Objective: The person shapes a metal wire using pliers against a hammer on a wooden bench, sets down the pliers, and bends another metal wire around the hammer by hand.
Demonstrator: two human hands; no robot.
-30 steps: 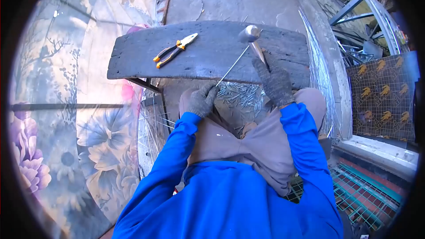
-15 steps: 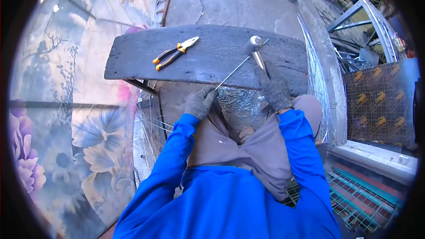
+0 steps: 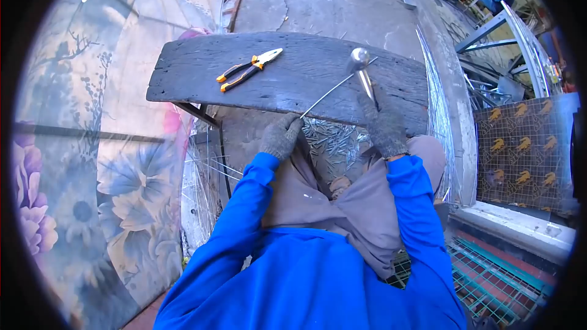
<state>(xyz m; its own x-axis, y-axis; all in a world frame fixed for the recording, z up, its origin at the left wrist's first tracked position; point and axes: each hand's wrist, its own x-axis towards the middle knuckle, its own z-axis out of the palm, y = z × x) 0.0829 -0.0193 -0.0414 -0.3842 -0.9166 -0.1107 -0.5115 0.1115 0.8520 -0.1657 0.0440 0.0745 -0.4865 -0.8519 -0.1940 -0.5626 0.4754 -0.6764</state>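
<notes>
My left hand (image 3: 282, 137) closes on the thin rod (image 3: 330, 93), its tip now visible past the hammer (image 3: 360, 57) my right hand (image 3: 386, 126) grips, so more of it shows over the bench (image 3: 312, 55)

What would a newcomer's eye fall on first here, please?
Probably the shiny-headed hammer in the gloved right hand, at the right part of the dark wooden bench. The black-and-orange pliers lying on the bench's left part would likely come next, then the big floral sheet at the far left.
</notes>
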